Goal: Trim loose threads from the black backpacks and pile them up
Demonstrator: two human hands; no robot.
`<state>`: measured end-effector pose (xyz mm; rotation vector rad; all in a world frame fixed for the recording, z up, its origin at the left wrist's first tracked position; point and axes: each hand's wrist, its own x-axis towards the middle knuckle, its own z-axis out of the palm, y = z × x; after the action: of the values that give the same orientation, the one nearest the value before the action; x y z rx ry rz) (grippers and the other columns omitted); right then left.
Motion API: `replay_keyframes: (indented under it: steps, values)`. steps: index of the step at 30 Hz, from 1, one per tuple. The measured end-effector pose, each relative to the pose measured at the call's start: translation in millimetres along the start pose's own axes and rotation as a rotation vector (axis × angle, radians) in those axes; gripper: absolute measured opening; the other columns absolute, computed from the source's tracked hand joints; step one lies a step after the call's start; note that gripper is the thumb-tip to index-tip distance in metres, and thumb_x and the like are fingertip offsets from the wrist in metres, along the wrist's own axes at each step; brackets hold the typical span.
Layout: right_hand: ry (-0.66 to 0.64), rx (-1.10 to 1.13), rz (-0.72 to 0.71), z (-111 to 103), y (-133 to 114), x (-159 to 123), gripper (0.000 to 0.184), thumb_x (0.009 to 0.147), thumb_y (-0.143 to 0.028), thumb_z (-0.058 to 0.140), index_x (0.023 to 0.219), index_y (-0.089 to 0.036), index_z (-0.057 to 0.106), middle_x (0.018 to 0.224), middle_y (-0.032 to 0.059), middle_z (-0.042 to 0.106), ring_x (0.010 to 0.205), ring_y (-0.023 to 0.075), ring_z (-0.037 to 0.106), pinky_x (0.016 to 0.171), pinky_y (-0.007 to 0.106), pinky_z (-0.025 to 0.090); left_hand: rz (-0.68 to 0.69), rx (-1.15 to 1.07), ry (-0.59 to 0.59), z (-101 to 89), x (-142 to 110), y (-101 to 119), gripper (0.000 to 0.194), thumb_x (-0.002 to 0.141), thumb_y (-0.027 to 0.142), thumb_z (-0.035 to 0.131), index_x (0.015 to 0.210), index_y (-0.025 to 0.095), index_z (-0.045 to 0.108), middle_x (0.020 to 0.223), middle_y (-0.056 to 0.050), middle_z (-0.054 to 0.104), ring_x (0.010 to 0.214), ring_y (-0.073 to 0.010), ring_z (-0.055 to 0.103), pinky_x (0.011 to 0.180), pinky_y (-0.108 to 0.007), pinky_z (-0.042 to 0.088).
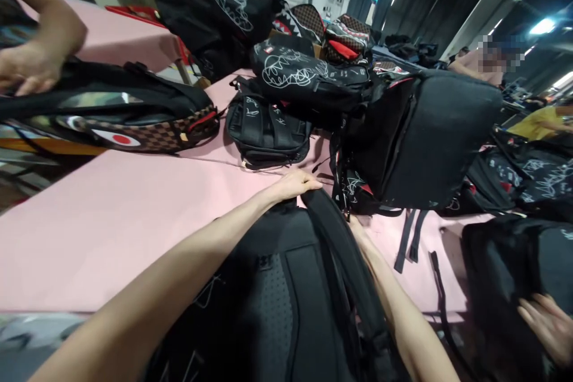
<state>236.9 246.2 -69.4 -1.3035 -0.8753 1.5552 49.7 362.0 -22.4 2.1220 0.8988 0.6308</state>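
Note:
A black backpack (264, 286) with white scribbled lines is right in front of me, its padded back panel and shoulder straps facing up toward me. My left hand (298, 184) reaches across its top and is closed on the upper end of a shoulder strap (329, 218). Along the far right side of the bag, my right hand (357, 231) is partly covered by that same strap. Its fingers are hidden, so its grip does not show.
A pink-covered table (111, 221) lies beyond. On it stand a small black backpack (268, 131), a large black bag (443, 137) and several patterned bags. At left, another person's hand (33, 68) touches a checkered bag (165, 125); at right, a hand (548, 322) touches a black bag.

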Motion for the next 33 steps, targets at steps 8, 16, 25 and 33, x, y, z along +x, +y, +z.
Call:
replay_keyframes:
  steps: [8, 16, 25, 33]
  values:
    - [0.142, -0.046, 0.136, -26.1, 3.8, -75.9, 0.042, 0.067, -0.056, 0.065, 0.070, -0.015, 0.060, 0.055, -0.0004, 0.059, 0.049, 0.0110, 0.051, 0.046, 0.021, 0.038, -0.120, 0.082, 0.015, 3.8, 6.3, 3.1, 0.045, 0.071, 0.049, 0.050, 0.042, 0.019, 0.033, 0.045, 0.005, 0.024, 0.044, -0.0086, 0.024, 0.048, -0.026, 0.016]
    - [0.055, 0.128, 0.094, -16.9, 12.6, -96.1, 0.050, 0.071, -0.057, 0.060, 0.077, -0.008, 0.068, 0.063, 0.0093, 0.068, 0.048, 0.0130, 0.057, 0.046, 0.022, 0.042, -0.182, 0.068, -0.014, 0.5, -4.3, 8.4, 0.048, 0.072, 0.056, 0.047, 0.045, 0.017, 0.041, 0.047, 0.003, 0.033, 0.046, -0.0092, 0.031, 0.048, -0.026, 0.018]
    - [0.010, 0.210, 0.097, -8.0, 6.3, -118.2, 0.046, 0.074, -0.054, 0.057, 0.082, -0.010, 0.070, 0.065, 0.0077, 0.069, 0.045, 0.0113, 0.055, 0.041, 0.020, 0.041, -0.108, 0.340, 0.232, 0.4, -37.1, 32.0, 0.046, 0.080, 0.047, 0.040, 0.105, 0.015, 0.061, 0.105, -0.009, 0.062, 0.099, -0.0256, 0.053, 0.084, -0.033, 0.039]
    - [0.002, 0.304, 0.121, -6.2, 10.3, -128.1, 0.041, 0.079, -0.049, 0.055, 0.084, -0.011, 0.069, 0.069, 0.0078, 0.070, 0.048, 0.0106, 0.058, 0.041, 0.018, 0.041, -0.239, 0.806, 0.298, 73.9, -269.6, 84.2, 0.061, 0.079, 0.039, 0.043, 0.136, 0.020, 0.034, 0.140, -0.015, 0.038, 0.130, -0.0409, 0.023, 0.100, -0.062, 0.015]
